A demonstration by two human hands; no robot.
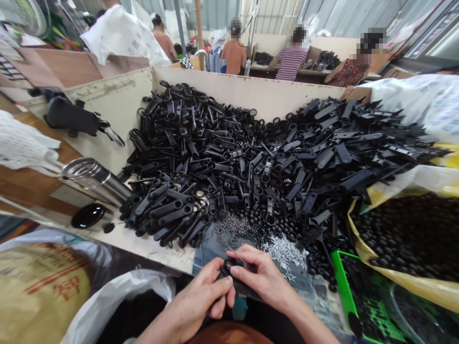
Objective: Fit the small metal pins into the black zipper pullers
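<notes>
My left hand point(201, 296) and my right hand point(260, 274) meet at the near edge of the work table, fingers pinched together around a small black plastic part point(228, 264). A thin metal pin point(234, 254) sticks up from between the fingertips. Just beyond the hands lie small silver pins point(283, 249) and small black rings point(261, 220). Behind them rises a big heap of black plastic handle pieces point(229, 153), with flat black strips point(358, 138) piled on its right side.
A steel flask point(95, 179) lies at the left with its black lid point(88, 216) beside it. A yellow bag of black round pieces point(409, 234) and a green crate point(344, 286) sit right. Sacks point(43, 286) lie near left. Several people work at a far table.
</notes>
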